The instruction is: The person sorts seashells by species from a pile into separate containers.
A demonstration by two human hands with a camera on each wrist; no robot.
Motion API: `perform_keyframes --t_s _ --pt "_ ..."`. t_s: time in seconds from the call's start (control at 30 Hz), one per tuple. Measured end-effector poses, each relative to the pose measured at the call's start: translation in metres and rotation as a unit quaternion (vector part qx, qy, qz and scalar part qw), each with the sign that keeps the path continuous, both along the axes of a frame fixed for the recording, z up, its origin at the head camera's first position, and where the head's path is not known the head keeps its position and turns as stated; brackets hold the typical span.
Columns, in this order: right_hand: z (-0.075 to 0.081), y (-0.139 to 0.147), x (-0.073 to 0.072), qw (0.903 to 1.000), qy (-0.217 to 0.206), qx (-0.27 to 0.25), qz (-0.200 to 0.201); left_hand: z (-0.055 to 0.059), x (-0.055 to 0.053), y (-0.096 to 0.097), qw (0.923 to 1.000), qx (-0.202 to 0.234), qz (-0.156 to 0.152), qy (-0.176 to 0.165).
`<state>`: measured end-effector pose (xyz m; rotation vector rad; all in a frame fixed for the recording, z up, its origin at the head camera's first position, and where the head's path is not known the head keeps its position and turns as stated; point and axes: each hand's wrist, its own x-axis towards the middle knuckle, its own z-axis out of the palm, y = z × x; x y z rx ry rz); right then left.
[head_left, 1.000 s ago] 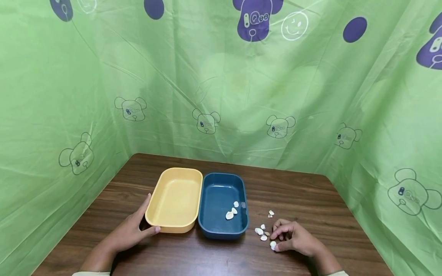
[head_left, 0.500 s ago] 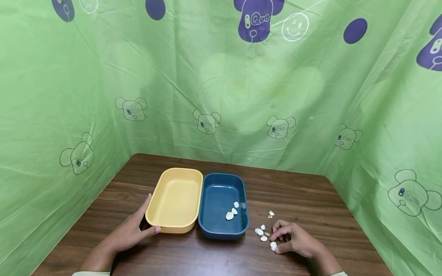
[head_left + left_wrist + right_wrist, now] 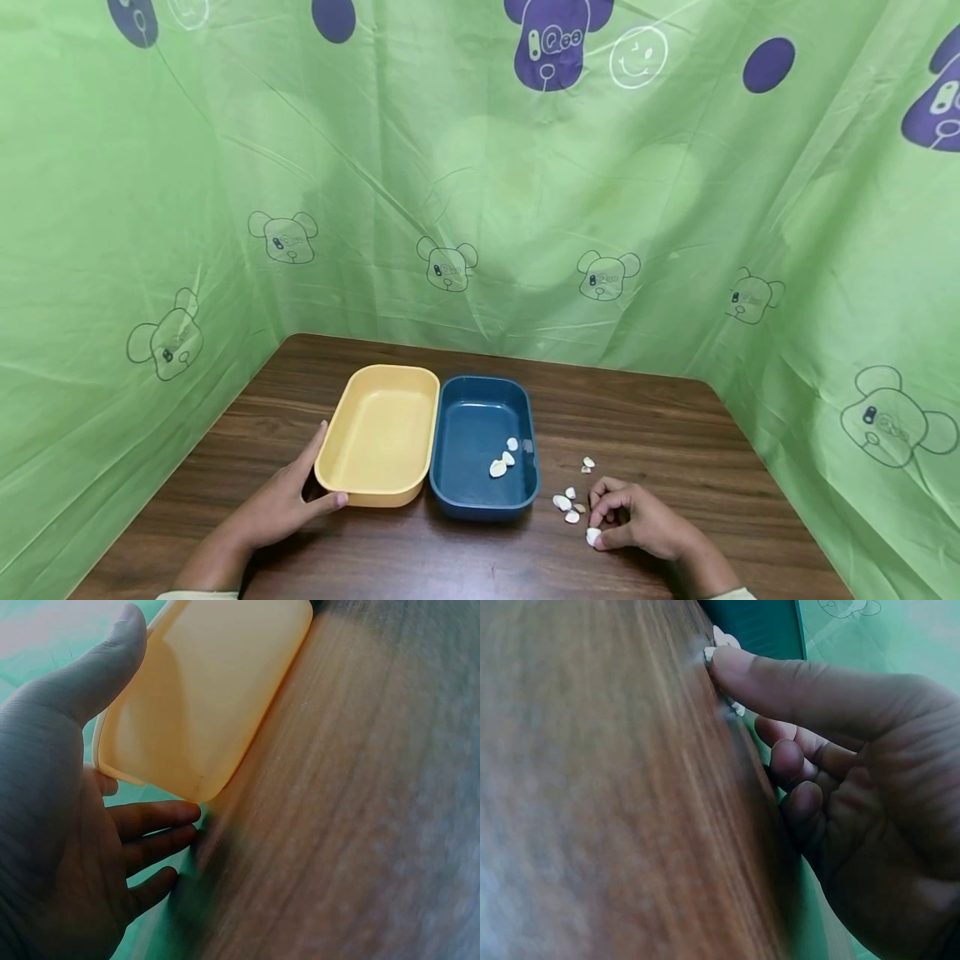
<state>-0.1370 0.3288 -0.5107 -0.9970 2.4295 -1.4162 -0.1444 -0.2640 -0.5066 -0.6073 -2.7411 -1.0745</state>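
My left hand rests at the near left corner of a yellow tray, thumb along the front wall and straight fingers along the left side. In the left wrist view, the fingertips lie against the tray. Over the table on the right, my right hand pinches a small white seashell between thumb and index finger; the other fingers are curled. To its left lie several loose shells, and two small ones are farther back. A blue tray has several shells inside.
Both trays stand side by side on a dark wood table. A green printed curtain surrounds the table at the back and both sides.
My right index finger has come down onto the white seashell against the thumb. My left hand and both trays stay in place.
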Motion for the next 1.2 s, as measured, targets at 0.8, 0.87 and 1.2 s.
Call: perform_keyframes --t_s 0.8,0.87,1.2 --pt "-0.0014 0.0058 -0.002 0.9986 -0.018 -0.05 -0.004 -0.002 0.0012 -0.0008 0.9999 0.014 -0.005 -0.001" --pt "-0.0003 0.0053 -0.0025 0.9979 -0.019 -0.062 -0.005 -0.0022 0.0013 -0.0006 0.9998 0.019 -0.006 -0.001" --pt "0.0038 0.0038 -0.0026 0.9972 0.013 -0.036 -0.064 -0.003 -0.0005 -0.0007 0.9998 0.017 -0.008 0.003"
